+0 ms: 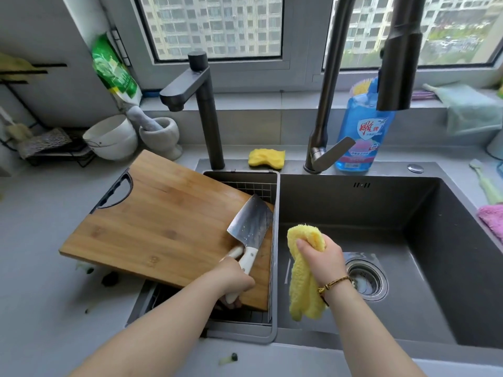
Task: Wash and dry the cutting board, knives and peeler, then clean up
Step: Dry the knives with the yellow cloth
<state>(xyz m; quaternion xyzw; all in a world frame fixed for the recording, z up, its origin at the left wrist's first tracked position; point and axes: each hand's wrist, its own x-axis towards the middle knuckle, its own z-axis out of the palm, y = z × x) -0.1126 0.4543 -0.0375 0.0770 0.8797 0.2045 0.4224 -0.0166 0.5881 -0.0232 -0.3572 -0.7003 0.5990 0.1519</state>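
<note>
- The left hand has its fingers wrapped round the white handle of the cleaver. The blade points away from the person and lies flat on the cutting board.
- The cutting board lies at an angle. Its handle end rests on the worktop left of the sink, and its near right corner rests over the drain basket set in the sink's left part.
- The right hand holds a bunched yellow cloth in a closed fist above the sink basin. The cloth's loose end hangs down beside the wrist.
- The cloth is just right of the basket rim and apart from the cleaver.
- The drain strainer sits in the basin floor, right of the right hand.
- A yellow sponge lies on the sink's back ledge, between the two dark faucets.
- A blue detergent bottle stands behind the right faucet lever.
- A white bowl and a stone mortar stand near the worktop's back left corner.
- Small green scraps lie on the worktop by the board's near edge.
</note>
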